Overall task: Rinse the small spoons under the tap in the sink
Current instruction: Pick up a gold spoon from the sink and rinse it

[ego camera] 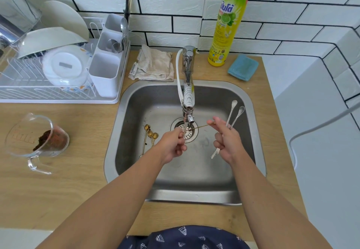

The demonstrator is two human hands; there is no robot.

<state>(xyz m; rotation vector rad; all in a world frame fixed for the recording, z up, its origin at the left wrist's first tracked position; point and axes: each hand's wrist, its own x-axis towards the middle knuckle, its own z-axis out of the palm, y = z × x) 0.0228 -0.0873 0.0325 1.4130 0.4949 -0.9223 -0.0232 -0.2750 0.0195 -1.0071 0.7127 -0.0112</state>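
Water runs from the tap (188, 93) into the steel sink (134, 167). My left hand (173, 145) pinches the bowl end of a thin gold spoon (200, 126) under the stream, over the drain (185, 130). My right hand (226, 141) holds that spoon's handle tip between finger and thumb, and also grips two white spoons (234, 115) that point up and away. Three more gold spoons (150, 135) lie on the sink floor to the left of the drain.
A white dish rack (58, 69) with plates and a cutlery holder stands at the left. A glass jug (37, 141) with brown grounds lies on the wooden counter. Behind the sink are a folded cloth (153, 63), a yellow dish-soap bottle (228, 24) and a blue sponge (243, 67).
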